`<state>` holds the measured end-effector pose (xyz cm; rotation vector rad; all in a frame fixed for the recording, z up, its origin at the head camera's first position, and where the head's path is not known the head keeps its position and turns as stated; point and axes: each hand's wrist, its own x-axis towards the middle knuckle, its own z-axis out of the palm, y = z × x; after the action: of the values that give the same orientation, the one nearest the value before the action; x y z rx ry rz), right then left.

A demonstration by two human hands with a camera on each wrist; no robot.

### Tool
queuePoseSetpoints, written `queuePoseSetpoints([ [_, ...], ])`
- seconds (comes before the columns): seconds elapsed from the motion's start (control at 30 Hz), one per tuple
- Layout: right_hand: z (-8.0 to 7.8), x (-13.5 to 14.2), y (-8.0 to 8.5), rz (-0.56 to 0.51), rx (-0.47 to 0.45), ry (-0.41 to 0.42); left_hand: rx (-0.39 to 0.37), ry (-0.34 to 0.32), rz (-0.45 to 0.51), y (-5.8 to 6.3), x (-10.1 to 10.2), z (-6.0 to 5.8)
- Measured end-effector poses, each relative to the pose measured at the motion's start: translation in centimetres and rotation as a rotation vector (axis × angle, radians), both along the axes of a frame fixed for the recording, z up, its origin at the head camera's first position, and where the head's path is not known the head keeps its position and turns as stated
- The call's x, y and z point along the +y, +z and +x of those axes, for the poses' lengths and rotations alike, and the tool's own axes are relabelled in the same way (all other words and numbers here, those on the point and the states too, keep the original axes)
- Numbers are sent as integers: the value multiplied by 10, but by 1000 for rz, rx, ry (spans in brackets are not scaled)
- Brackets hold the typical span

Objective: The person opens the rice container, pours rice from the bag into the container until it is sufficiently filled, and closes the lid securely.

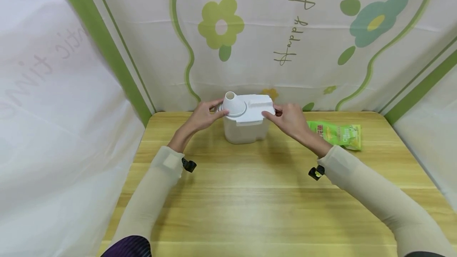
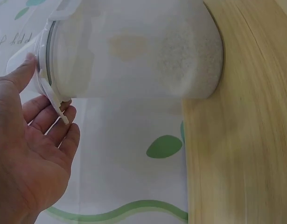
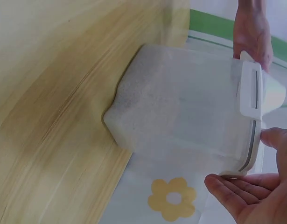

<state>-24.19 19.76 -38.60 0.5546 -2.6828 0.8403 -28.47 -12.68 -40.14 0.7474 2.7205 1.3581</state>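
Note:
A translucent storage container point(image 1: 246, 133) stands upright at the table's back edge. White grains point(image 2: 180, 58) cover its bottom. Its white lid point(image 1: 255, 106) is on top, bearing a white cone-shaped spout point(image 1: 233, 107) at the left end. My left hand point(image 1: 202, 117) is at the lid's left end, thumb on top beside the spout and fingers under a side clip point(image 2: 57, 100) that sticks outward. At the opposite end, my right hand point(image 1: 290, 121) pinches the lid's edge, thumb above and fingers beneath. A front clip point(image 3: 250, 88) lies against the container's front.
A green packet point(image 1: 339, 135) lies on the wooden table point(image 1: 242, 201) to the right, partly behind my right wrist. Right behind the container hangs a white curtain point(image 1: 143, 43) with flowers; more curtain flanks both sides.

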Motion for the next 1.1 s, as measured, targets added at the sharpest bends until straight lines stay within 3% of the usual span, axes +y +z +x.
queuePoseSetpoints([
  [0.3, 9, -1, 1, 11, 2, 12, -19, -79, -38, 3, -5, -6],
  [0.47, 8, 7, 8, -2, -90, 53, -56, -82, -68, 5, -5, -8],
  [0.63, 1, 24, 15, 17, -196, 151, -70, -59, -112, 8, -2, -9],
  [0.8, -7, 38, 17, 58, -251, 230, -47, -73, -96, 10, 1, -9],
  [1.1, -20, 49, 16, 63, -292, 265, -21, -90, -80, 8, 6, -12],
])
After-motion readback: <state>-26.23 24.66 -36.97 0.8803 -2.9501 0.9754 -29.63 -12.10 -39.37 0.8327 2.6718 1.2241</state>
